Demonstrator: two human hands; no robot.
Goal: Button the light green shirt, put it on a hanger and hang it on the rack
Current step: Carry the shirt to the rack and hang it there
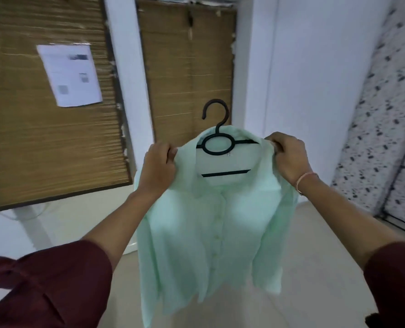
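The light green shirt (211, 233) hangs in the air in front of me, buttoned down its front, on a black plastic hanger (220, 143) whose hook sticks up above the collar. My left hand (159, 169) grips the shirt's left shoulder. At the right shoulder, beside the collar, my right hand (289, 157) pinches the fabric. No rack is in view.
Two windows covered with brown bamboo blinds (189, 74) face me, with a white pillar (128, 79) between them. A printed paper sheet (71, 74) is stuck on the left blind. A speckled mattress (381, 114) leans against the right wall. Pale floor lies below.
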